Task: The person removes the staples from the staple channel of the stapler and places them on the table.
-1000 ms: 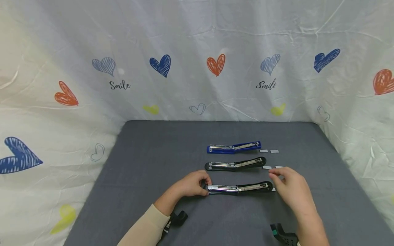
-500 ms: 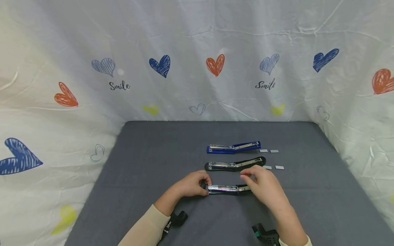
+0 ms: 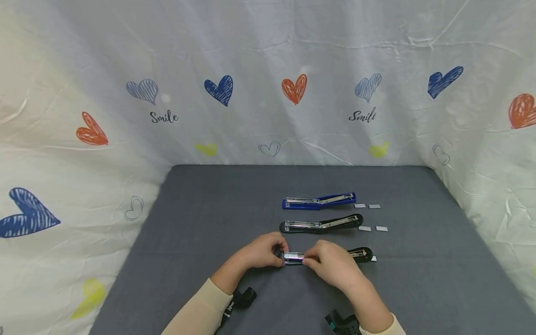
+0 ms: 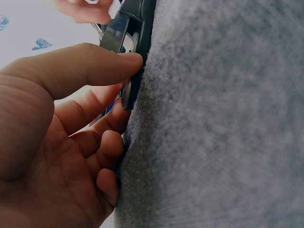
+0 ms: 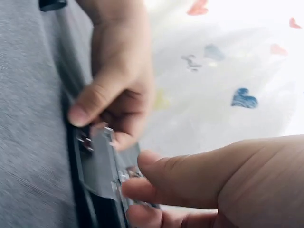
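Observation:
Nearest me lies an opened black stapler (image 3: pixel 362 254), its metal magazine (image 3: pixel 293 258) exposed and its middle covered by my right hand. My left hand (image 3: pixel 263 251) pinches the stapler's left end between thumb and fingers. In the left wrist view the thumb (image 4: pixel 95 64) presses on that dark end. My right hand (image 3: pixel 335 266) is over the magazine, thumb and index finger drawn together. It seems to pinch a small staple strip, which the fingers and blur mostly hide. Another staple strip (image 3: pixel 374 258) lies by the stapler's right end.
Behind it lie a second opened black stapler (image 3: pixel 301 226) and an opened blue stapler (image 3: pixel 301 203). Two staple strips lie right of each, such as one strip (image 3: pixel 381 229) and another strip (image 3: pixel 374 206). The grey tabletop (image 3: pixel 209 204) meets a heart-printed cloth (image 3: pixel 251 125).
My right hand has moved left from beside the staple strips, passing over the front stapler's right arm, to its magazine. My left hand keeps hold of the stapler's left end.

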The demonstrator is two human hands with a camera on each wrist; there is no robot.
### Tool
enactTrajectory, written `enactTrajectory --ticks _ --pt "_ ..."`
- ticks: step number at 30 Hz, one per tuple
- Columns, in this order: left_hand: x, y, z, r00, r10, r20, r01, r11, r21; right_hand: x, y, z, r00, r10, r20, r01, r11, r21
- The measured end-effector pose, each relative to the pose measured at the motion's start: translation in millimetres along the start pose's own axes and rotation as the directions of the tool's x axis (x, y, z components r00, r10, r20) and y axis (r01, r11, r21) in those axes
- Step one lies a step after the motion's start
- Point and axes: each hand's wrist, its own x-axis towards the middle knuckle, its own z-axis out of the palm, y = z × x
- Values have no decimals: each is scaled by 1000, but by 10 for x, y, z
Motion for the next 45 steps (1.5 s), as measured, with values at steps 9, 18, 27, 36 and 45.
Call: enactTrajectory --ticks 9,18,27,36,45 --pt "-19 27 -19 1000 5 -2 -5 1000 -5 8 -82 180 999 -33 -37 29 996 -86" --pt "-8 6 -7 1000 4 1 -4 1000 -2 15 -98 237 998 -35 -50 31 996 -78" --pt "-18 36 -25 1000 11 6 -11 1000 4 47 -80 284 995 70 -75 -63 994 94" --pt "-21 29 -28 1000 17 -2 -17 1000 6 117 -93 394 977 117 -179 -76 972 224" --pt "-19 29 -23 1000 12 2 -12 1000 10 109 -112 376 982 103 -157 -58 963 263"
